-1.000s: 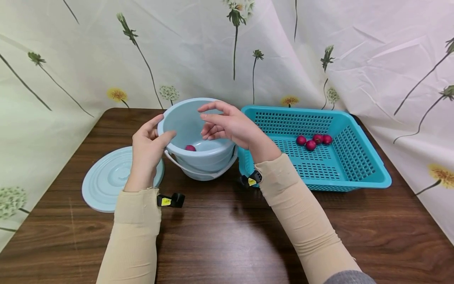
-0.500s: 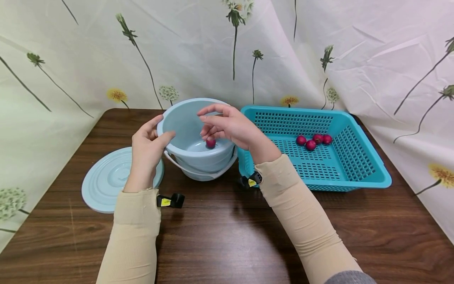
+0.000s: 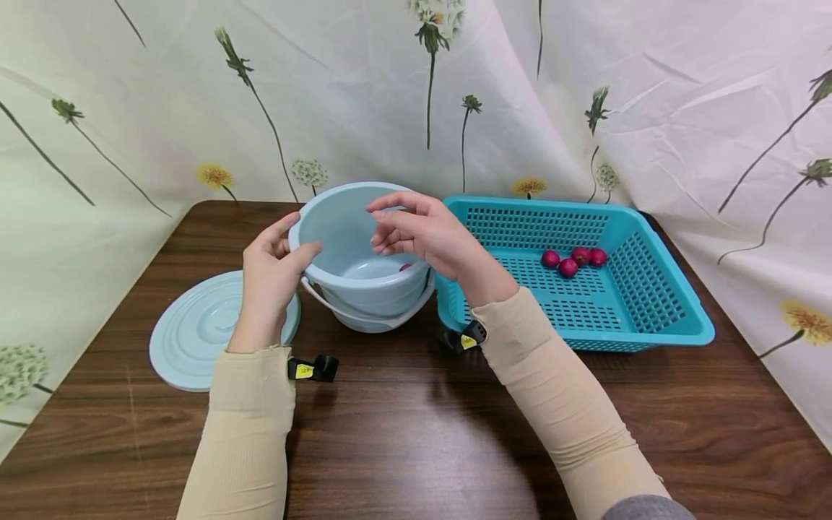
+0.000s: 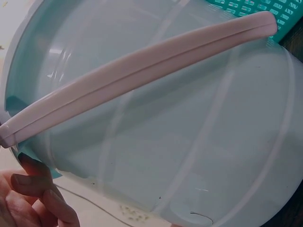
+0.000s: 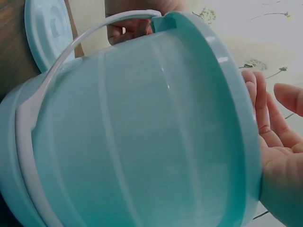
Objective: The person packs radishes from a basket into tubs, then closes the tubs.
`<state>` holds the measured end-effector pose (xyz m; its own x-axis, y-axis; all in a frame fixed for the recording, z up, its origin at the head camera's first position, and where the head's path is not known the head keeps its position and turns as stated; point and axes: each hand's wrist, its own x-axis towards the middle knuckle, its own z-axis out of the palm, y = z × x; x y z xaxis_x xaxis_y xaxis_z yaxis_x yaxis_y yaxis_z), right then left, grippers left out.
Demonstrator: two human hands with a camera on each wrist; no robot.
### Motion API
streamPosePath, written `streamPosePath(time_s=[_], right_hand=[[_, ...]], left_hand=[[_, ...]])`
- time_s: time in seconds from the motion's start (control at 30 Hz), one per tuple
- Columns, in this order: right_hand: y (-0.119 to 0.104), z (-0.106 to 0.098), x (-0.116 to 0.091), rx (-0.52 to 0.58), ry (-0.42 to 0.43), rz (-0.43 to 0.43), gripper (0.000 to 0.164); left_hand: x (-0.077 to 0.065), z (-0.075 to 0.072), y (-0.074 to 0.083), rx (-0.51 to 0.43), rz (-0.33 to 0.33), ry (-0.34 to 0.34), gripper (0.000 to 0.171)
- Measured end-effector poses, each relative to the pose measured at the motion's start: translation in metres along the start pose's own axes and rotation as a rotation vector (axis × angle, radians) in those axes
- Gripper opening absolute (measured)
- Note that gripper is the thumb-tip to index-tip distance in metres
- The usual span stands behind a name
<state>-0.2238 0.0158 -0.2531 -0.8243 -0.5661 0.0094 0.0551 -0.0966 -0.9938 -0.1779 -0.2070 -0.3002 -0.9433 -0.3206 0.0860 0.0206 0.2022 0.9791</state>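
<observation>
1. Left hand pinched the bucket by its rim, probably just steadying it.
2. Right hand hung over it, fingers loosely bent, holding nothing.
3. One red ball peeked out inside; lid lay aside on the counter, I'd guess for access.

Yellow labels on black wrist devices: lettering illegible.

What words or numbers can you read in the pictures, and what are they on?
Left yellow label, on a black wrist device: marks too small and blurred to read.
Right yellow label, on another black wrist device: also too small to read.
Bucket, lid and basket: I see no writing.
</observation>
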Motion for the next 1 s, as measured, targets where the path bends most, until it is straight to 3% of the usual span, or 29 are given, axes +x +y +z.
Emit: streamPosePath(time_s=[0.2,0.67,1.0], right_hand=[[-0.003,-0.005,-0.007,0.044,0.009,-0.001,0.023],[-0.013,-0.023,-0.020,-0.121,0.014,0.018,0.023],[-0.006,-0.039,-0.033,-0.171,0.029,0.067,0.026]], left_hand=[[0.000,-0.001,-0.001,-0.008,-0.029,0.007,0.060],[0.000,-0.002,-0.002,-0.012,-0.043,0.012,0.060],[0.001,0.000,0.001,-0.013,-0.032,0.002,0.060]])
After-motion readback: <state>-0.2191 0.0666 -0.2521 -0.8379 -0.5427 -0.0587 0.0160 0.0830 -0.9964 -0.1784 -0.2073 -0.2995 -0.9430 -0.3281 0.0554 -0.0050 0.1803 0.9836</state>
